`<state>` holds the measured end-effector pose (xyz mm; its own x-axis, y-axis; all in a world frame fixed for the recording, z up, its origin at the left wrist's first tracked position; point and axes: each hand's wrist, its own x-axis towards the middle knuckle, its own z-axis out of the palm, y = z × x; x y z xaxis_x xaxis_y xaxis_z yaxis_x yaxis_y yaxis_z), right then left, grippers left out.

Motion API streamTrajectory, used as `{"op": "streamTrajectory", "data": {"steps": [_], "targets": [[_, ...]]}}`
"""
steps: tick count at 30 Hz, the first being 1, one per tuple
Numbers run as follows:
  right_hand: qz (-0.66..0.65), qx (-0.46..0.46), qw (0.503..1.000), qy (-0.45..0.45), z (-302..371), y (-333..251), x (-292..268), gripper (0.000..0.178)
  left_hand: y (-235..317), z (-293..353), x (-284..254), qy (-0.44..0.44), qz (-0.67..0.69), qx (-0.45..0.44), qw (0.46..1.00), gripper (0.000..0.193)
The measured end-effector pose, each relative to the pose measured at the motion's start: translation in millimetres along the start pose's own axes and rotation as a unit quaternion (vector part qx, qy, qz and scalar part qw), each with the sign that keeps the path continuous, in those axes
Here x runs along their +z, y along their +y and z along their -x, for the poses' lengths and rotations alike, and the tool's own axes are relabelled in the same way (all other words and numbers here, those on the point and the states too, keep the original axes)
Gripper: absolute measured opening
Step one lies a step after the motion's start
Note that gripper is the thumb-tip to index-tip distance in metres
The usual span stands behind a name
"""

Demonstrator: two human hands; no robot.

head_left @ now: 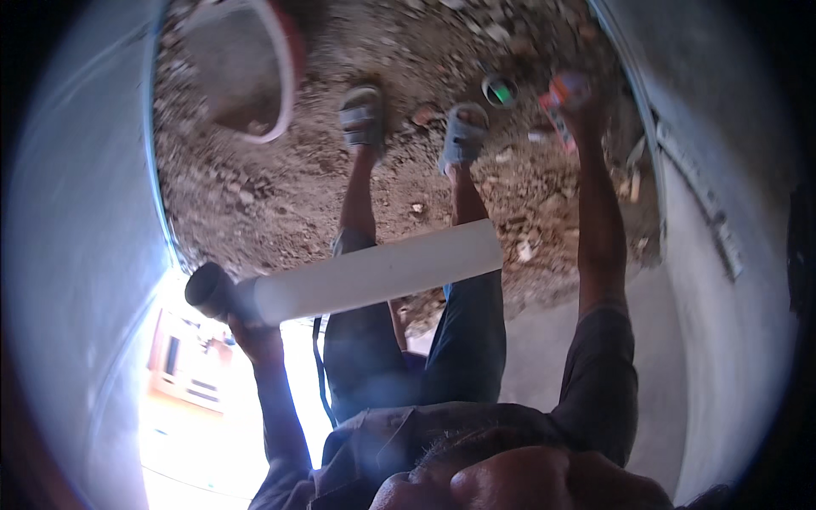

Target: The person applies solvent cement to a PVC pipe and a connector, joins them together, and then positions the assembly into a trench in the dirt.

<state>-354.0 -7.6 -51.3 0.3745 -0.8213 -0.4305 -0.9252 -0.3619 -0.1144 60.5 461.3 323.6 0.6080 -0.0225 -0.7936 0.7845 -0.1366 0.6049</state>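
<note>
My left hand (257,338) is closed around a thick white plastic pipe (382,272), close to its left end. A dark grey fitting (210,289) sits on that end, and the pipe slants up to the right across my legs. Far to the right, my right arm stretches down to the ground. My right hand (581,104) is at an orange-and-red object (557,110) whose kind I cannot make out. Motion smears those fingers, so whether they grip it does not show.
Rubble and loose soil (255,187) cover the ground around my sandalled feet. A tub with a pinkish rim (285,68) stands at the far left. Beside my right foot lies a small round piece with green inside (499,91). Walls (722,144) close in on both sides.
</note>
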Motion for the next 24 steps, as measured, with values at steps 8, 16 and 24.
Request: {"op": "streamTrajectory", "data": {"steps": [8, 16, 24], "targets": [[-0.031, -0.177, 0.984, 0.01, 118.7, -54.8, -199.6, 0.056, 29.9, 125.5, -57.3, 0.025, 0.174, 0.07, 0.982, 0.041], [0.002, -0.09, 0.985, -0.144, 202.5, -170.8, -321.9, 0.07, 27.3, 188.4, -179.5, 0.185, 0.389, 0.199, 0.88, 0.05], [0.21, -0.09, 0.964, -0.137, 271.3, -426.5, -335.3, 0.102, 75.1, 181.5, -352.7, 0.314, 0.501, 0.281, 0.756, 0.062]]}}
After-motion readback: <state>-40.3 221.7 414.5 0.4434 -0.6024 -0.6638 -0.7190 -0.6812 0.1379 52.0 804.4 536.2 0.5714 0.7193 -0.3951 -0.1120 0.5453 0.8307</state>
